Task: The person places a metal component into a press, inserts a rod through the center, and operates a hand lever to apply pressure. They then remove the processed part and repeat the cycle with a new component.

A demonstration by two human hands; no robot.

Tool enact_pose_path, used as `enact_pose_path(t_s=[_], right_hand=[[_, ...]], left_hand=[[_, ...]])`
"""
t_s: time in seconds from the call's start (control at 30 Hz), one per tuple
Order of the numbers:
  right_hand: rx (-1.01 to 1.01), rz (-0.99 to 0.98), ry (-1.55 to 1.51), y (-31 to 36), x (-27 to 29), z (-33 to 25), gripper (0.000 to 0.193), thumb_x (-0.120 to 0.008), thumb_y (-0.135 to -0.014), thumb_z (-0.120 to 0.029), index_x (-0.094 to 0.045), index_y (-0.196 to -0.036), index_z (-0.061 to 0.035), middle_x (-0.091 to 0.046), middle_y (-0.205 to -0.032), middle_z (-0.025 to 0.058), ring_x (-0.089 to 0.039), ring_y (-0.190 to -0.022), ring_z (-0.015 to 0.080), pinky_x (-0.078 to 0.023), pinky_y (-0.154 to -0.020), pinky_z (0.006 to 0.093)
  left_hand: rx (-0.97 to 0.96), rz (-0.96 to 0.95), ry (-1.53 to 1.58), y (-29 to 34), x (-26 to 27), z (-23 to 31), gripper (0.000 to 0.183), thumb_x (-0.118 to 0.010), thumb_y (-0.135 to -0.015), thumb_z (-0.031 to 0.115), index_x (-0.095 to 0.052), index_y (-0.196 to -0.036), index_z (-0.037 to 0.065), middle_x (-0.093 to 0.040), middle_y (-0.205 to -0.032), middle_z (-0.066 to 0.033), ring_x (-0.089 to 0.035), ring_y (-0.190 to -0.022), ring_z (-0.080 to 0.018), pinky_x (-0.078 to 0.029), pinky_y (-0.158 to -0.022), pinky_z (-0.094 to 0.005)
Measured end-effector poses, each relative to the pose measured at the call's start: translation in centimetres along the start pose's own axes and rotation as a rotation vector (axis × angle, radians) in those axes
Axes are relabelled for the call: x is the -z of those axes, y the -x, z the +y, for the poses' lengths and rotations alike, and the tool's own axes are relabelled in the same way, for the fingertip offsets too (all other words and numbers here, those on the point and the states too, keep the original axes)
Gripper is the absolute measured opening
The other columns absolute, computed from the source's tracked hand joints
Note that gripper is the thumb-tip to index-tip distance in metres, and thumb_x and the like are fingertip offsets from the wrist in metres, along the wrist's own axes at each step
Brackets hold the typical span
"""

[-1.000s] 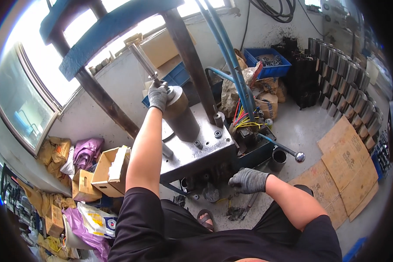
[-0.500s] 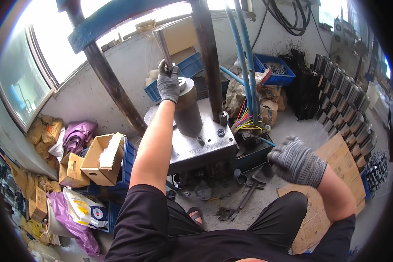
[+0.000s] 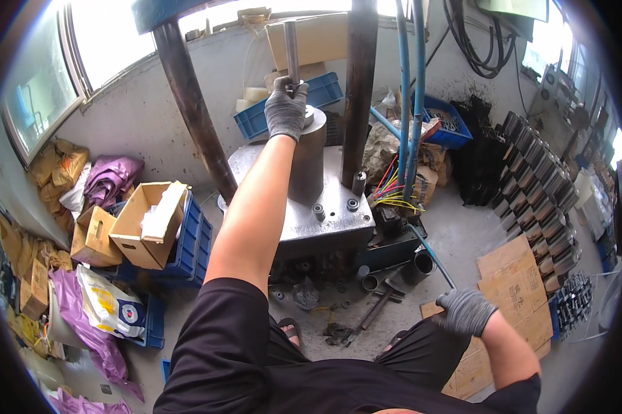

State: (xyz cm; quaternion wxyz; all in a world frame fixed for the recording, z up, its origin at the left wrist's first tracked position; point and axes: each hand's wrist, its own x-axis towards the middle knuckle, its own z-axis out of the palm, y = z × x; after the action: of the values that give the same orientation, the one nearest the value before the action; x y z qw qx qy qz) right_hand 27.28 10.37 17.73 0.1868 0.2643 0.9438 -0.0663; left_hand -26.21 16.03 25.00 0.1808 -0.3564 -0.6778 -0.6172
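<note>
My left hand [image 3: 287, 110], in a grey knit glove, is closed around the lower part of an upright metal rod [image 3: 292, 52]. Just below it stands a thick dark metal cylinder [image 3: 307, 165] with a round, lighter top [image 3: 315, 119]. This cylinder rests on the steel table [image 3: 300, 224] of a press, between two dark columns [image 3: 359, 90]. Whether the rod touches the cylinder's top is hidden by the hand. At lower right, my gloved right hand [image 3: 468, 312] is curled around the near end of a thin blue lever [image 3: 433, 257], above my knee.
Blue hoses [image 3: 404, 103] run down beside the right column to coloured wires [image 3: 397, 199]. A hammer [image 3: 376, 307] and short tubes [image 3: 418, 268] lie on the floor. Stacked metal cylinders [image 3: 539, 200] stand at right beside cardboard [image 3: 511, 297]. At left are boxes [image 3: 149, 234] on blue crates [image 3: 197, 241].
My right hand has come down toward me, and the blue lever now slopes more steeply. My left hand keeps its hold on the rod. The whole view has shifted and turned slightly.
</note>
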Motion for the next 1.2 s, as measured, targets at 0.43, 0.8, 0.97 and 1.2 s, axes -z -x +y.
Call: enact_pose_path(t_s=[0.43, 0.8, 0.97, 1.2], right_hand=[[-0.151, 0.388, -0.154, 0.9, -3.5, -2.2, 0.029, -0.074, -0.092, -0.035, -0.074, -0.088, -0.0064, -0.073, -0.083, 0.0148, -0.072, -0.079, 0.0358, -0.057, -0.074, 0.0466], [-0.146, 0.477, -0.188, 1.1, -3.3, -1.8, 0.027, -0.075, -0.091, -0.032, -0.074, -0.086, -0.0060, -0.073, -0.085, 0.0167, -0.071, -0.080, 0.0376, -0.057, -0.074, 0.0470], [-0.172, 0.506, -0.215, 1.1, -2.9, -2.0, 0.025, -0.075, -0.091, -0.030, -0.073, -0.086, -0.0058, -0.073, -0.083, 0.0168, -0.071, -0.079, 0.0381, -0.057, -0.073, 0.0472], [-0.173, 0.504, -0.222, 1.1, -2.4, -2.0, 0.024, -0.075, -0.090, -0.029, -0.072, -0.084, -0.0058, -0.072, -0.081, 0.0166, -0.071, -0.078, 0.0376, -0.057, -0.072, 0.0469]], left_hand=[[-0.012, 0.005, -0.128, 0.2, 0.1, -0.1, 0.033, -0.081, -0.092, 0.025, -0.066, -0.119, 0.016, -0.078, -0.107, -0.0137, -0.074, -0.103, -0.0364, -0.058, -0.091, -0.0466], [0.044, -0.040, -0.163, 0.3, 0.0, 0.6, 0.046, -0.077, -0.094, 0.015, -0.058, -0.135, 0.021, -0.075, -0.120, -0.0124, -0.072, -0.112, -0.0362, -0.057, -0.096, -0.0466], [0.046, -0.030, -0.136, 0.4, 0.1, 0.7, 0.035, -0.079, -0.093, 0.018, -0.064, -0.125, 0.018, -0.077, -0.114, -0.0131, -0.072, -0.109, -0.0361, -0.058, -0.096, -0.0466], [0.024, -0.010, -0.175, 0.2, -0.1, 0.1, 0.034, -0.080, -0.092, 0.021, -0.065, -0.123, 0.017, -0.077, -0.112, -0.0137, -0.073, -0.107, -0.0361, -0.058, -0.094, -0.0467]])
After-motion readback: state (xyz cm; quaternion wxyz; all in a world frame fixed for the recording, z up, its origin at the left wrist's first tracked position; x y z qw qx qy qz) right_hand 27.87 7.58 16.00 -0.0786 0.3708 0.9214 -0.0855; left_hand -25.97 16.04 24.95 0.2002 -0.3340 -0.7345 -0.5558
